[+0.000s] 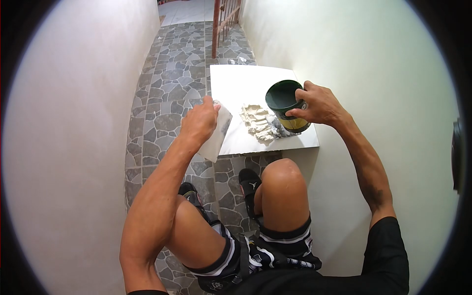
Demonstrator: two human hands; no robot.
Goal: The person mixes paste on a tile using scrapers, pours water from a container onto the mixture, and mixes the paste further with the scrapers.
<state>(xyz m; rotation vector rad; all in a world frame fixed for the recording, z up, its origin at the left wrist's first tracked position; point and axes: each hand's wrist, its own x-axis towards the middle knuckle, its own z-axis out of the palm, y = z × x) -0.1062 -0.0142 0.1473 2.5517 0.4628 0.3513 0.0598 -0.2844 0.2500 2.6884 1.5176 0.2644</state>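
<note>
On a white board [250, 81] lies a spread mound of cream-coloured paste [258, 123], with a grey powdery patch at its right. My right hand [319, 104] grips the rim of a dark green container [290, 114] with a yellow band, held over the board's right part, its opening tilted toward me. Left of the paste, my left hand [199, 120] is closed on a flat pale blade or plate [216, 135], which hangs at the board's left edge. Its handle is hidden by the fingers.
Grey stone-patterned floor [169, 78] runs between a left wall [88, 98] and a right wall [388, 73]. A reddish-brown metal gate [216, 29] stands beyond the board. My knees and sandalled feet are close to the board's near edge.
</note>
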